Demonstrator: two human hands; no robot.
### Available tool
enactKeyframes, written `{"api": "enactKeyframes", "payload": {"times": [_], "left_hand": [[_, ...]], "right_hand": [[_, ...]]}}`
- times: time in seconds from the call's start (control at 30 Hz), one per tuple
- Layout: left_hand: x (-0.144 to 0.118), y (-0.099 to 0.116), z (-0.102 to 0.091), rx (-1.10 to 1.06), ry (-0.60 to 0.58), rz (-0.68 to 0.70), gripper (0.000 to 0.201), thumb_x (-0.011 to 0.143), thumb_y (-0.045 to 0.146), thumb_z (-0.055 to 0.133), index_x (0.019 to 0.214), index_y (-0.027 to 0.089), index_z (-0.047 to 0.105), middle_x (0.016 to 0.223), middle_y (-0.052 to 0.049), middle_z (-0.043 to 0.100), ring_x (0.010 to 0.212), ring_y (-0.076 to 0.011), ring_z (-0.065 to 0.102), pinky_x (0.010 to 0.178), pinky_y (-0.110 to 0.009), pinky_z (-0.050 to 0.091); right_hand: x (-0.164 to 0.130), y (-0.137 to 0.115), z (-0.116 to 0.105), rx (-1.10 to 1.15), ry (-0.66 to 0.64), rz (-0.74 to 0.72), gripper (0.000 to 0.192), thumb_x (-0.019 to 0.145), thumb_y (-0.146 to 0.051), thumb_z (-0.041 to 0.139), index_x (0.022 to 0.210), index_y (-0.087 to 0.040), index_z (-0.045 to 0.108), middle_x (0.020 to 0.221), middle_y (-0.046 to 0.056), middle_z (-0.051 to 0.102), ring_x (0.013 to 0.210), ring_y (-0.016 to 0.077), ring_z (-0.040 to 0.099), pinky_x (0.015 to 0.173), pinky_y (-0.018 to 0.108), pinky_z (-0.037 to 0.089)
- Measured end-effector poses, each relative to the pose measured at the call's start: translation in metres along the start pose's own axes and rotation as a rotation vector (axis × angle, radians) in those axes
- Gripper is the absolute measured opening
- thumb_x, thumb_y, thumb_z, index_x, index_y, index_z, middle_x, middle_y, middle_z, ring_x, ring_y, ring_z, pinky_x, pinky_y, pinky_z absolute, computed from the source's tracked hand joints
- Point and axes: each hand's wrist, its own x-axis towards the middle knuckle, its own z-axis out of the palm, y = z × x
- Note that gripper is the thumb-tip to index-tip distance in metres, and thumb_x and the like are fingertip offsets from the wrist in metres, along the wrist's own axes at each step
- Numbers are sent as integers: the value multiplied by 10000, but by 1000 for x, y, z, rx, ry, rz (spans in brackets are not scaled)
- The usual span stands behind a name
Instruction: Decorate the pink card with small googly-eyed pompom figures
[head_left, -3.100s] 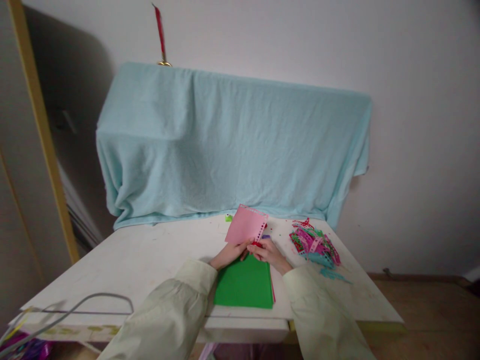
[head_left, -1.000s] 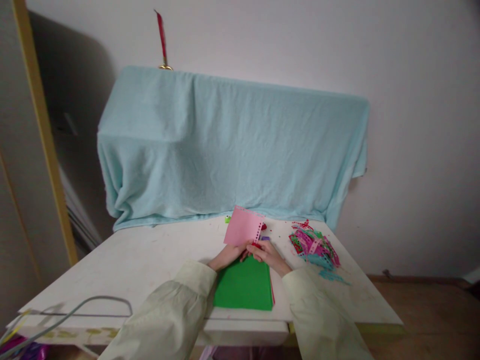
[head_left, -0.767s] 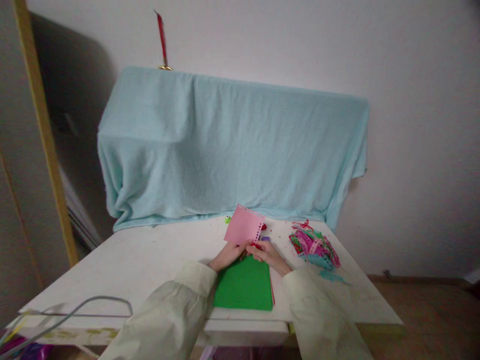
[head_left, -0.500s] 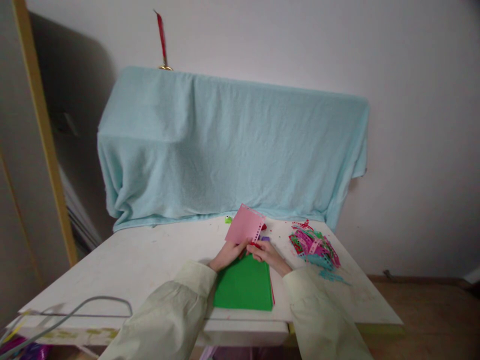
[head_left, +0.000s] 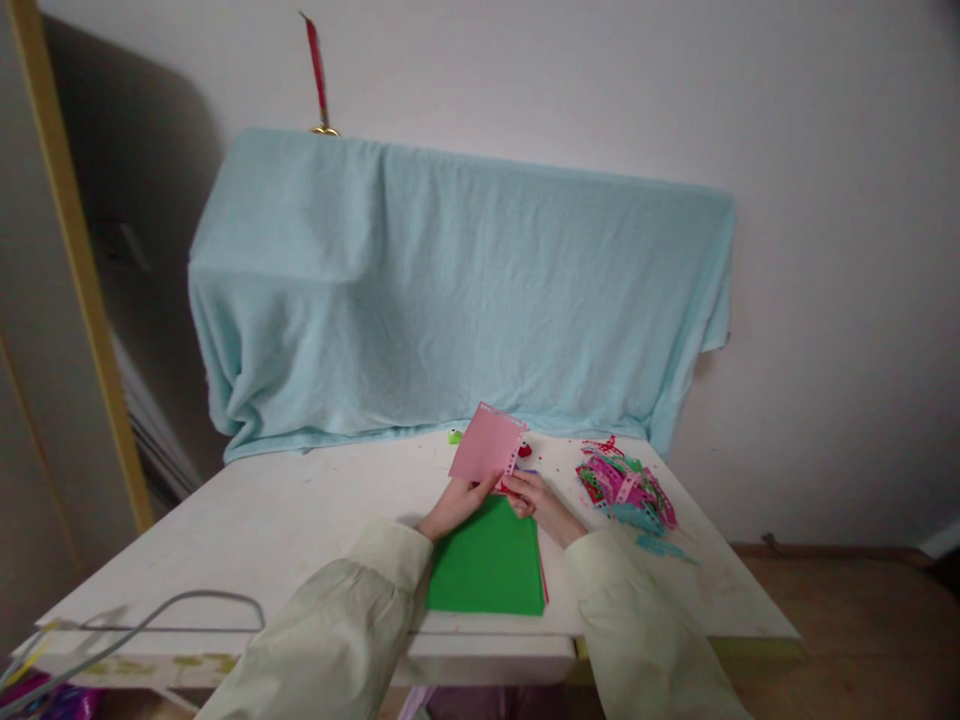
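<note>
Right, the left hand [head_left: 454, 503] pinches the pink sheet [head_left: 486, 455] by its lower edge, tilted up and away over the green paper [head_left: 487, 562] on the surface [head_left: 300, 520]. The right hand [head_left: 536, 500] is closed on a small red tool [head_left: 511, 482] at the sheet's punched right edge, touching it. Scraps [head_left: 626, 487] lie further right.

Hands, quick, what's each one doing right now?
Left hand: closed on the pink paper.
Right hand: closed on a small red tool at the paper's edge.
</note>
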Motion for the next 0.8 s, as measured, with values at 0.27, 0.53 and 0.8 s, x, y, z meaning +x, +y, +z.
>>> {"api": "enactKeyframes", "payload": {"times": [0.27,0.53,0.8], "left_hand": [[2,-22,12,-55,29,4,482,840,582,421,627,161,517,469,25,435,477,-124,422,497,-248,334],[5,-31,15,-94,3,6,510,863,561,395,556,161,478,441,23,432,422,-102,395,473,-236,306],[5,-35,16,-67,0,8,516,863,566,390,574,154,502,449,19,446,429,-101,404,494,-229,324]], "right_hand": [[0,0,-5,7,28,15,359,791,-518,569,803,-160,542,496,-64,430,380,38,230,391,202,130],[2,1,-7,81,-5,100,398,797,-557,538,767,-160,542,433,-83,385,340,36,194,379,204,131],[2,0,-13,46,-13,122,405,814,-565,499,758,-166,544,416,-65,431,320,50,254,365,200,158]]}}
